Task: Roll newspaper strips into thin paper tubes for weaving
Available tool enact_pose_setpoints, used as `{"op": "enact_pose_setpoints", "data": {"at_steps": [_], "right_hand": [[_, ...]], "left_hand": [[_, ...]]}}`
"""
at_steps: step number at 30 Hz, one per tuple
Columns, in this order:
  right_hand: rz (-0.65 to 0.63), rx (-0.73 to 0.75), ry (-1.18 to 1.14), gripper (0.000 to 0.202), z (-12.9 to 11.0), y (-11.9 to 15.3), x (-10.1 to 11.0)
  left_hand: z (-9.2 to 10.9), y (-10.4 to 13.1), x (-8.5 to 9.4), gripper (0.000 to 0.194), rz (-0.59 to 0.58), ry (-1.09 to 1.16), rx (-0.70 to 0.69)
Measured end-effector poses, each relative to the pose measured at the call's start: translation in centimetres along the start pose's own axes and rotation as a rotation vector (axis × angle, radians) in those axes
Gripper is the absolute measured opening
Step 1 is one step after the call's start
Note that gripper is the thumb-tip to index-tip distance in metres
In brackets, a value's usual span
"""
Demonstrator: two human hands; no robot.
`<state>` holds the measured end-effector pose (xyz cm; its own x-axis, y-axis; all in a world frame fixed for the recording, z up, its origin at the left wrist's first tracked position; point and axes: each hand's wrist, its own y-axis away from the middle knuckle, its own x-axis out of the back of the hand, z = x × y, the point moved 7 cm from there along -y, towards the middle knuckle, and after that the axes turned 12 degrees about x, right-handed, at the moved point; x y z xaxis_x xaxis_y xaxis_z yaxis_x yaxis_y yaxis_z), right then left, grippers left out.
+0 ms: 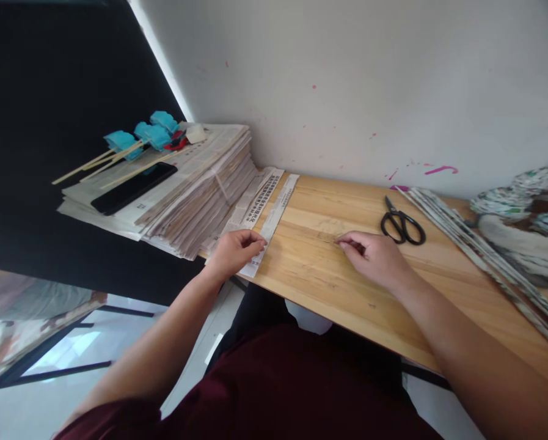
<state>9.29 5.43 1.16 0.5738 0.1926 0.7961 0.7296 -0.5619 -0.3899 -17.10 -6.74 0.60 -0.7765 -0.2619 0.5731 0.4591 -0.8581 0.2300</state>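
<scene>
My left hand (236,252) is closed, thumb and forefinger together, above a narrow newspaper strip (278,211) at the table's front left. Whether it grips the strip or anything else, I cannot make out. To the right, my right hand (373,255) hovers low over the bare wood with its fingertips pinched. Anything in that pinch is too small to name. A pair of black-handled scissors (402,227) lies just beyond the right hand. Wider newspaper strips (255,198) rest left of the narrow one.
A tall newspaper stack (200,201) carries a black phone (134,188), blue paper flowers (152,134) and thin wooden sticks (113,160). Long rolled-paper rods (489,260) lie at the right, beside coiled paper cord (512,192) and a whitish cloth-like item (521,244). A wall (347,79) stands behind.
</scene>
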Motion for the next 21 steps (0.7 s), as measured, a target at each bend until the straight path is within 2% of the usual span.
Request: {"op": "enact_pose_setpoints", "data": {"at_steps": [4, 8, 10, 12, 14, 17, 19, 21], "right_hand": [[-0.015, 0.009, -0.011, 0.021, -0.1, -0.1, -0.2], [-0.021, 0.015, -0.023, 0.021, -0.2, -0.1, -0.2], [-0.014, 0.010, -0.035, 0.021, -0.1, -0.1, -0.2], [-0.005, 0.004, -0.043, 0.020, 0.0, -0.1, -0.1], [0.007, -0.010, -0.043, 0.020, 0.1, -0.1, 0.0], [0.035, -0.048, -0.044, 0.020, 0.7, -0.1, 0.3], [0.053, -0.077, -0.045, 0.020, 1.1, -0.1, 0.4], [0.069, -0.096, -0.045, 0.019, 1.5, 0.0, 0.6]], "left_hand": [[1.6, -1.1, -0.2, 0.030, 0.153, -0.204, -0.128], [3.1, -3.8, -1.3, 0.061, 0.252, -0.431, -0.145], [3.5, -4.9, -2.5, 0.064, 0.220, -0.440, -0.131], [4.0, -5.5, -4.2, 0.054, 0.132, -0.398, -0.145], [4.7, -5.3, -6.0, 0.041, 0.035, -0.343, -0.185], [6.1, -4.9, -8.3, 0.036, -0.099, -0.303, -0.243], [7.2, -5.3, -8.5, 0.040, -0.075, -0.321, -0.284], [8.3, -6.3, -7.8, 0.050, 0.059, -0.383, -0.300]]}}
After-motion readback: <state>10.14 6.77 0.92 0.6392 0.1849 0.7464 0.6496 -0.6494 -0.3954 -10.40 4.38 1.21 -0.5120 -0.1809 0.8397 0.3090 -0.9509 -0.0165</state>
